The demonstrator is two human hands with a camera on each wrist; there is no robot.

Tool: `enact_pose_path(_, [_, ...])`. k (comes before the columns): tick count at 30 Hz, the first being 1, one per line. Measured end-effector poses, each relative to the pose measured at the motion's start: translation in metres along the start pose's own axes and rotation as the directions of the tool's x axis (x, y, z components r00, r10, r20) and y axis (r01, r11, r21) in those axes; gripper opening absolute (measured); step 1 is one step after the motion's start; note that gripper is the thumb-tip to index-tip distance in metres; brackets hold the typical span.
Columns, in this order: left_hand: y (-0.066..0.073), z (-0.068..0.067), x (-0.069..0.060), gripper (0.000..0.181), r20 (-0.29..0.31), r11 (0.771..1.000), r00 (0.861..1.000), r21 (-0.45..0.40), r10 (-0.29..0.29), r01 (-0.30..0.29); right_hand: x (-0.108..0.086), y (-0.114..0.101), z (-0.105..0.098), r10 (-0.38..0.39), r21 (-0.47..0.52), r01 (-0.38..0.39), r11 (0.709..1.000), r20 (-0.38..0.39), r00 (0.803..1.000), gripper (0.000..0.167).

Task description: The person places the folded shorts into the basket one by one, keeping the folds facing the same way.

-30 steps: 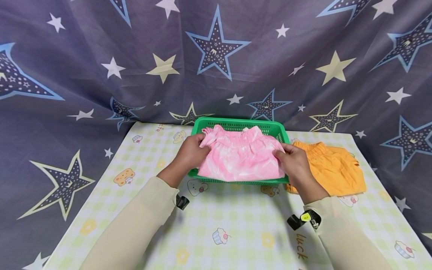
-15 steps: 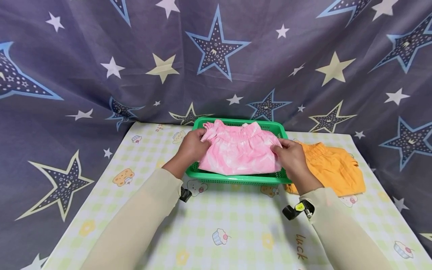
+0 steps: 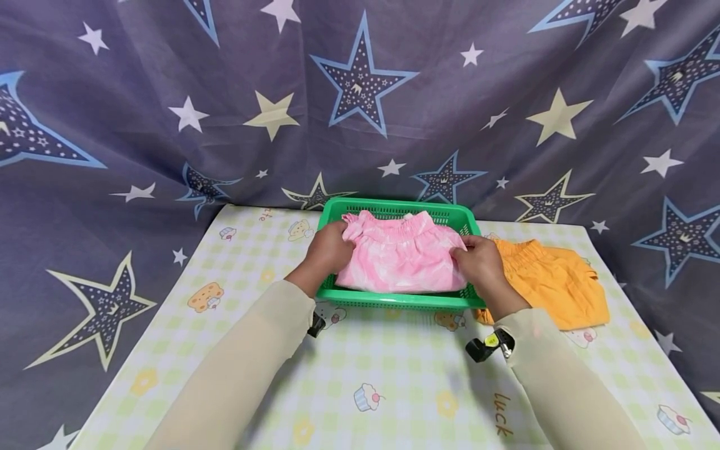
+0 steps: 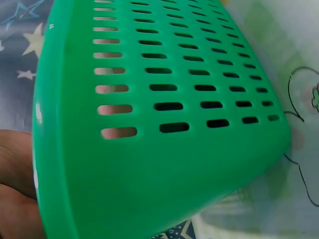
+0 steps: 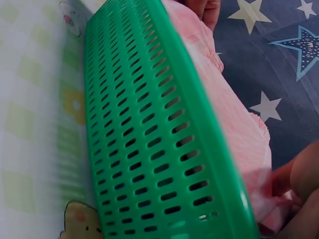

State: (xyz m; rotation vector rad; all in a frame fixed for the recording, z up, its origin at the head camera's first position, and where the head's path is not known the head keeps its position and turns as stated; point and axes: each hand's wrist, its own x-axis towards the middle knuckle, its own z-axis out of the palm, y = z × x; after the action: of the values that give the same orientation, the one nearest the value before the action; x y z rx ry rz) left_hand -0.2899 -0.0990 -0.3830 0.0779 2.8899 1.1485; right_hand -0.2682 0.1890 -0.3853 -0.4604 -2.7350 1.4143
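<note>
A folded pink-and-white garment with a gathered elastic waist [image 3: 402,250] lies within the rim of a green slotted plastic basket [image 3: 394,300]; whether it rests on the bottom is hidden. My left hand [image 3: 330,250] grips the garment's left side over the basket's left rim. On the opposite side my right hand [image 3: 479,262] pinches the right edge between thumb and fingers. In the left wrist view the basket wall [image 4: 149,169] covers most of the view, with part of the left hand [image 4: 19,184] behind it. The pink cloth [image 5: 234,114] rises above the rim in the right wrist view.
To the right of the basket lies a folded orange elastic-waist garment [image 3: 554,287]. The table has a green-and-white checked cloth [image 3: 315,387] with cartoon prints. A dark star-patterned curtain [image 3: 225,75] hangs close behind the basket.
The pink garment has gone from overlapping the basket's front rim to sitting behind it, lower in the basket. Both hands have moved slightly inward with it.
</note>
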Motion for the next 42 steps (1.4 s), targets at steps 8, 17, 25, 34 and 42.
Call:
enact_pose_path(8, [0.005,0.008,-0.003,0.047,-0.017,0.994,1.000,0.111,-0.017,0.019,0.001,0.002,0.001,-0.055,-0.173,0.064,0.983,0.054,0.997,0.054])
enact_pose_path(17, [0.007,0.016,-0.014,0.038,-0.127,0.981,0.980,0.137,0.155,-0.137,-0.005,0.004,0.008,-0.199,-0.207,0.201,0.957,0.033,0.980,0.047])
enact_pose_path(25, [0.008,0.018,-0.021,0.033,-0.056,0.963,0.973,0.170,0.224,-0.211,-0.018,0.007,0.009,-0.505,-0.185,0.484,0.855,-0.087,0.859,0.031])
enact_pose_path(34, [0.011,0.015,-0.036,0.030,-0.069,0.972,0.974,0.112,0.216,-0.208,-0.018,0.044,-0.030,-0.357,-0.087,0.349,0.933,-0.343,0.869,0.030])
enact_pose_path(42, [0.003,0.016,-0.053,0.027,-0.095,0.964,0.963,0.112,0.251,-0.240,0.000,0.106,-0.080,-0.134,-0.170,0.081,0.982,-0.327,0.935,0.043])
